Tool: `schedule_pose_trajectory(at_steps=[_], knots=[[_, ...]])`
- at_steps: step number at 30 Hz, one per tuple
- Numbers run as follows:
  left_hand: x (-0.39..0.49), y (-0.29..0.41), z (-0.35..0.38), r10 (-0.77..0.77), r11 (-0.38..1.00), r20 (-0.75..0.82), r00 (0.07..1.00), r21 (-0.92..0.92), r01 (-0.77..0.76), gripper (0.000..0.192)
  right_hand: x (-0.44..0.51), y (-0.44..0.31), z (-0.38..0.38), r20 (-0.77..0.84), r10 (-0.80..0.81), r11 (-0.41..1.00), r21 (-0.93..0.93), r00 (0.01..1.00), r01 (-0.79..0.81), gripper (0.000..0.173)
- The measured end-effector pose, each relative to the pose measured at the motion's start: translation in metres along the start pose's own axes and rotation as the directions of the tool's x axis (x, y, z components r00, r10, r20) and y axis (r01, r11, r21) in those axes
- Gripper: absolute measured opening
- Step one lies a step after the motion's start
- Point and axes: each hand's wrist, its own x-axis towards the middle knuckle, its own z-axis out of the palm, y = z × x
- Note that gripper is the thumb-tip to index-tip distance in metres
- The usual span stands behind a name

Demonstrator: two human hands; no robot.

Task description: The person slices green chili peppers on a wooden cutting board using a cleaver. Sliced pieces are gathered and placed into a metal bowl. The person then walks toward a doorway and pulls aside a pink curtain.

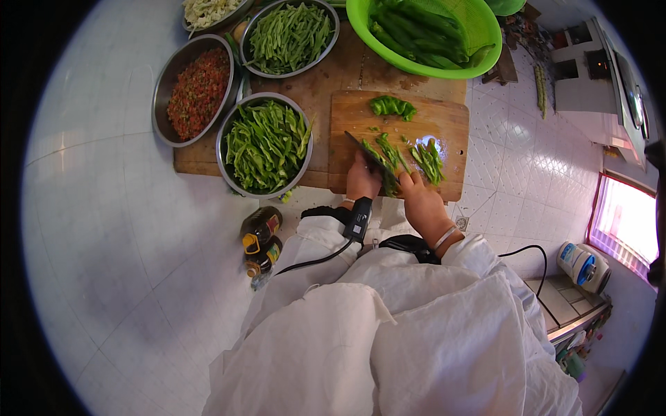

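Observation:
My right hand (pixel 425 205) grips the handle of a kitchen knife (pixel 367 151), whose dark blade slants up and left over a wooden cutting board (pixel 348 112). My left hand (pixel 362 179) is on the board just left of the blade; its fingers are mostly hidden, so I cannot tell whether they hold anything. Green pepper strips (pixel 389 151) lie along the blade's right side. More cut strips (pixel 427 162) rest farther right, above my right hand. Toward the board's far edge lies a larger green pepper piece (pixel 393 107).
Metal bowls hold pepper strips (pixel 265 148), chopped red-and-green mix (pixel 200 93) and cut green beans (pixel 291 37). A green plastic basket (pixel 421 68) of whole green peppers stands at the table's (pixel 333 67) far side. Dark bottles (pixel 263 229) stand on the floor at left.

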Motion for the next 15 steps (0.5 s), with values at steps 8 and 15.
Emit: schedule_pose_trajectory(at_steps=[8,15], knots=[[-0.007,0.020,-0.005,0.094,0.978,-0.028,0.995,0.188,-0.087,0.030,0.010,0.000,0.005,-0.009,0.028,1.000,-0.005,1.000,-0.028,0.032],[-0.011,0.013,0.005,0.111,0.986,-0.009,0.994,0.129,-0.109,0.029,0.027,-0.008,0.003,-0.019,0.056,0.994,0.097,0.998,-0.054,0.029]])
